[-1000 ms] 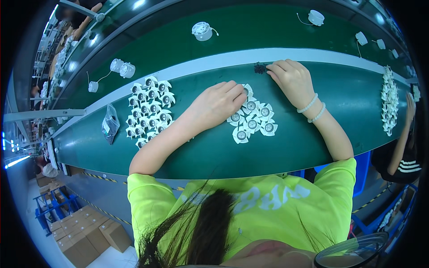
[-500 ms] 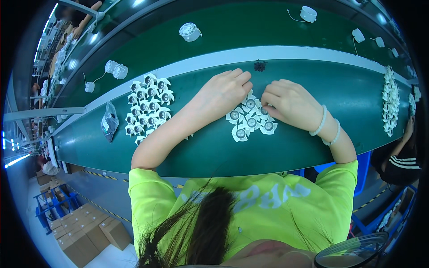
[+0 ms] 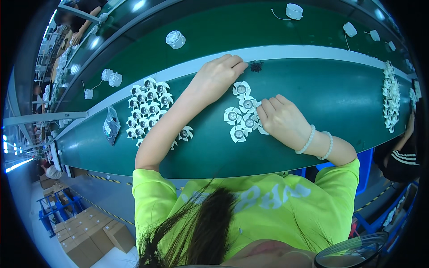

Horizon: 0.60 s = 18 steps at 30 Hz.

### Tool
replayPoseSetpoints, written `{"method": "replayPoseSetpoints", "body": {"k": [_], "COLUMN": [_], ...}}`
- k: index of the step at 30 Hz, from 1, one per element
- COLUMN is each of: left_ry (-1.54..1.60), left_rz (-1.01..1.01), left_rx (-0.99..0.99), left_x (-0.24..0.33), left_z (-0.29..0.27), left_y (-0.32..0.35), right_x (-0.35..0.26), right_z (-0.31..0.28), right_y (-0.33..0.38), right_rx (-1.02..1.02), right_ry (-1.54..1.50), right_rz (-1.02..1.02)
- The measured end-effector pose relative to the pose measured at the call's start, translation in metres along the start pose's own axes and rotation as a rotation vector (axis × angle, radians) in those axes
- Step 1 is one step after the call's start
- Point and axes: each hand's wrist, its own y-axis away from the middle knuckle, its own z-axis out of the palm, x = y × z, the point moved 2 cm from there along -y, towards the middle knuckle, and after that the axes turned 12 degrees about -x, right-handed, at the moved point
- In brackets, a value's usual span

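One clear plastic bag (image 3: 111,127), dark contents, left. Many white fan impellers (image 3: 152,109) beside it. Left hand (image 3: 220,76): fingers bunched beside small black pieces (image 3: 256,66), far side; hold cannot be told. Centre impeller cluster (image 3: 248,104): likely light, stiff, blades fragile; best held by hub. Right hand (image 3: 282,121): fingers curled at cluster's right edge; any hold hidden.

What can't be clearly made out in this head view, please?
In the head view:
What the left hand and right hand hold, if anything: hidden beneath them.
Central white fan wheels: some covered by the right hand.
Left-side white fan wheels: some covered by the left forearm.
Black pieces: too small to tell their shape.
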Motion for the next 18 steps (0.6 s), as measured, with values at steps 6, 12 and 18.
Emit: {"method": "replayPoseSetpoints", "body": {"k": [6, 12, 18], "left_ry": [0.016, 0.029, 0.0], "left_rz": [0.068, 0.084, 0.01], "left_rx": [0.119, 0.152, 0.056], "left_x": [-0.009, -0.013, -0.016], "left_z": [0.023, 0.028, 0.022], "left_y": [-0.012, -0.01, 0.006], "right_x": [-0.009, -0.008, 0.001], "right_z": [0.008, -0.007, -0.008], "right_y": [0.005, 0.015, 0.007], "right_rx": [0.046, -0.002, -0.121], "right_ry": [0.13, 0.054, -0.027], "right_rz": [0.046, -0.01, -0.008]}}
